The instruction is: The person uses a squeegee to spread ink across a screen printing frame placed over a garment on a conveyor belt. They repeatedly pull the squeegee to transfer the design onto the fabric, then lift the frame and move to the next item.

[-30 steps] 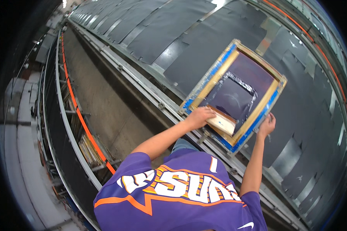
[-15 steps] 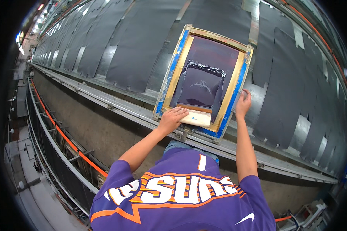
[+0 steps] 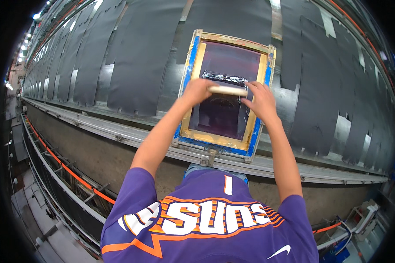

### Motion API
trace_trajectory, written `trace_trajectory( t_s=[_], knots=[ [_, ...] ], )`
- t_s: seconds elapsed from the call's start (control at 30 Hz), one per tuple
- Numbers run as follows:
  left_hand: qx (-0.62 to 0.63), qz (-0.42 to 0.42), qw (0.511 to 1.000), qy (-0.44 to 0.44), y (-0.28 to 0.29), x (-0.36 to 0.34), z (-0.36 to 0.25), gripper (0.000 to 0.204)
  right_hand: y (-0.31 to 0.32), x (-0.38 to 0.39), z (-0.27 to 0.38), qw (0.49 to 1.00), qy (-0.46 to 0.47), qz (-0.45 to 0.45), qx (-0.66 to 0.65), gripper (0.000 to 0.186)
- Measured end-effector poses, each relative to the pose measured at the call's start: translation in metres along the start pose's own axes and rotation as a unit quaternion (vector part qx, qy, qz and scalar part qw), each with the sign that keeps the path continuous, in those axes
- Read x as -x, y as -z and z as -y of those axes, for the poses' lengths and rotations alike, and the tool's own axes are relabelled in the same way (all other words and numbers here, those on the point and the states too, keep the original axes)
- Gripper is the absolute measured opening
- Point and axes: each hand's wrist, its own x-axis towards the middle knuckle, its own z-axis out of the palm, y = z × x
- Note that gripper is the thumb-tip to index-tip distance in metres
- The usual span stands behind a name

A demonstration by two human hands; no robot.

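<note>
A screen-printing frame (image 3: 227, 38), wood-coloured with blue tape on its sides, lies on the long dark table before me. Near the middle of its mesh is a pale squeegee (image 3: 229, 90), slightly blurred. My left hand (image 3: 198, 91) is closed on the squeegee's left end. At its right end my right hand (image 3: 260, 100) has thumb and fingers apart around the end; I cannot tell whether they touch it. A band of dark, shiny ink (image 3: 226, 78) lies just beyond the squeegee. Part of a faint curved design shows on the mesh nearer me.
Dark sheets (image 3: 138, 52) cover the table, with bare metal strips (image 3: 104, 80) between them. A metal rail (image 3: 92, 124) runs along the table's near edge, with a bracket (image 3: 212, 156) by the frame. An orange strip (image 3: 77, 179) follows the railing at left.
My left hand has carried the squeegee from the frame's near end to the ink band. My right hand has left the frame's right side for the squeegee's right end.
</note>
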Motion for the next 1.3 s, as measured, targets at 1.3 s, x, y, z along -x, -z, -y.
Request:
trace_trajectory(
  t_s=[1.3],
  knots=[
    [-0.021, -0.091, 0.994, -0.058, -0.103, 0.134, -0.009, 0.045, -0.094, 0.063, -0.133, 0.929, -0.221, -0.199, -0.219, 0.029]
  ],
)
